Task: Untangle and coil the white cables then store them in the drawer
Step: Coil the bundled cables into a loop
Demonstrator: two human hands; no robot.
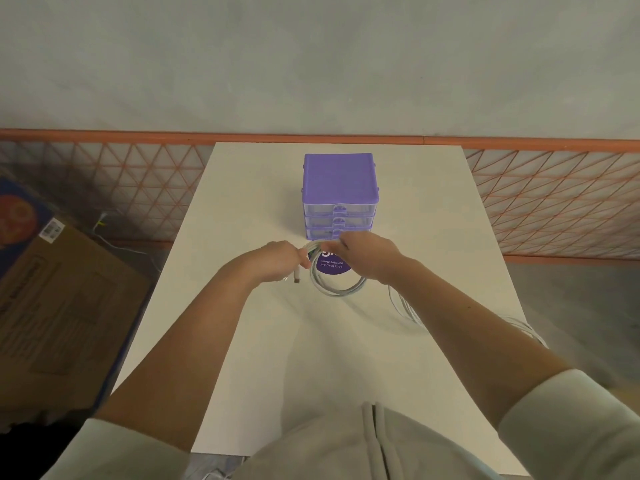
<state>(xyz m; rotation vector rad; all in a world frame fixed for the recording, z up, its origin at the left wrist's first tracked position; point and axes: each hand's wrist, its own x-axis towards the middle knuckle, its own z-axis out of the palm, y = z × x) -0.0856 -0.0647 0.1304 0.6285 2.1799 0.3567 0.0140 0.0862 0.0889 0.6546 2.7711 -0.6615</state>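
A white cable wound into a round coil [337, 289] sits just in front of the purple three-drawer unit [339, 188] on the white table [433, 220]. My left hand [280, 259] pinches the coil's left side, and a connector end hangs below its fingers. My right hand [367, 251] grips the top of the same coil from the right. More white cable [405, 306] lies loose on the table under my right forearm. All three drawers look closed.
A purple round sticker [332, 266] shows on the table inside the coil. A cardboard box [59, 299] stands on the floor at the left. An orange mesh fence [554, 202] runs behind the table. A thin cable [117, 244] trails on the floor at left.
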